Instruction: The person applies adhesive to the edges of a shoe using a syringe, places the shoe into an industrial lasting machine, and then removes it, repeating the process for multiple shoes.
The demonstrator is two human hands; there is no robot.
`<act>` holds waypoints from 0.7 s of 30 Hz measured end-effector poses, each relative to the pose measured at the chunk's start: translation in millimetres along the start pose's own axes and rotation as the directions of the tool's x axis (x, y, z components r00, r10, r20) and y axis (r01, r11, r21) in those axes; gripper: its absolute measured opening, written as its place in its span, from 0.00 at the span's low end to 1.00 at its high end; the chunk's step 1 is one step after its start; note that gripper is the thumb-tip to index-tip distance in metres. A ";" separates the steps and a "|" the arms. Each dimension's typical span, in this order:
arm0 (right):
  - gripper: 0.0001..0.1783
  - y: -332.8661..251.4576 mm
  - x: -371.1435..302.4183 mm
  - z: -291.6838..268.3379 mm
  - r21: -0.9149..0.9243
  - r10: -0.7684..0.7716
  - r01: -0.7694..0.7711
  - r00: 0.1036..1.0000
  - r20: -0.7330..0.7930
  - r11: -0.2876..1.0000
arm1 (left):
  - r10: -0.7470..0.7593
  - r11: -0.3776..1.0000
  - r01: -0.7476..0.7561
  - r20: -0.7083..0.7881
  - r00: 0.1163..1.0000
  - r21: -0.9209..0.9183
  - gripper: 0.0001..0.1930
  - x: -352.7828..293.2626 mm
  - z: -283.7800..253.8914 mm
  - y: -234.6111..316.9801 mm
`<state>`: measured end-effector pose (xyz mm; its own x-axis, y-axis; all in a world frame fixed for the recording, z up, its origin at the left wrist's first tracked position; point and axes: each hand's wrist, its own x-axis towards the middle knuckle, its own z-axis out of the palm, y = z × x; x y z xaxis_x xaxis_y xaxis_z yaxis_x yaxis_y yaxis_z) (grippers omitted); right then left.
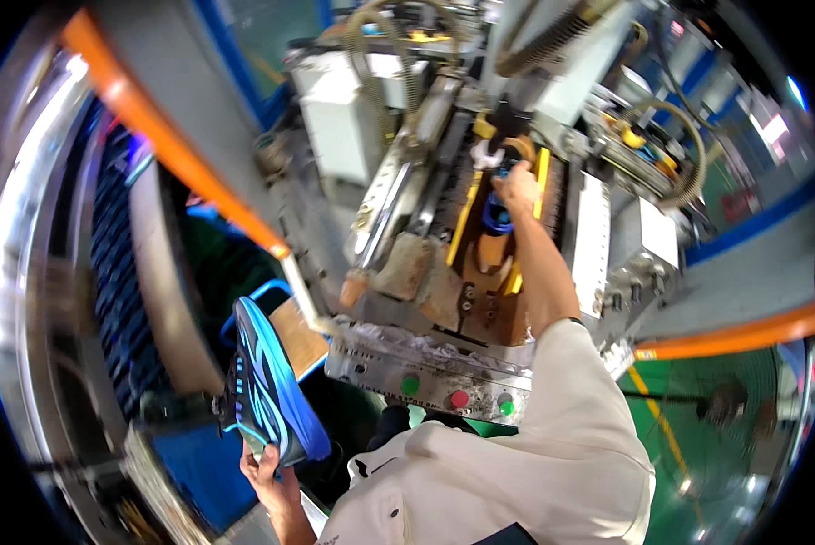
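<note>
My left hand (274,483) is closed round the heel end of a sneaker (278,381), with a thick blue sole and a dark upper with light blue stripes and laces. The sneaker stands toe up, its sole turned to the right, away from the machine. My right arm stretches into the machine's middle bay. There my right hand (516,189) is closed on a dark shoe with a blue collar (495,216), between two yellow bars (464,218). Much of that shoe is hidden by my hand or blurred.
A front panel (434,380) carries green and red buttons. Metal cylinders (398,195) and white boxes (339,127) flank the bay. Orange-edged frame posts (180,145) stand left and right. At left runs a conveyor with a dark, ridged belt (121,272), near a blue-framed stool (294,334).
</note>
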<state>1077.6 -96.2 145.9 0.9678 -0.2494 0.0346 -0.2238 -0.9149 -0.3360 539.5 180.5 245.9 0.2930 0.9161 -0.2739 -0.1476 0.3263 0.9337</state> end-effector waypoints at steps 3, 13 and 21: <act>0.45 1.8 -39.4 2.4 0.044 -0.334 0.351 0.917 -0.217 0.935 | -0.135 0.988 0.130 -0.062 0.989 -0.087 0.29 -26.5 -23.2 -8.9; 0.15 8.6 -361.6 126.6 0.530 -0.927 0.805 0.364 -0.088 0.265 | -0.327 0.912 0.271 -0.144 0.934 -0.309 0.18 -90.5 -101.7 -45.5; 0.15 -54.0 -367.6 106.5 0.697 -0.868 0.691 0.450 -0.211 0.189 | -0.333 0.843 0.007 -0.511 0.793 -0.538 0.12 -134.4 -201.8 -36.5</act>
<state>746.3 78.7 51.0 0.6053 0.6144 0.5061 0.7074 -0.1238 -0.6958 314.8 92.5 202.0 -0.2013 0.7366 -0.6456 -0.6310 0.4066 0.6606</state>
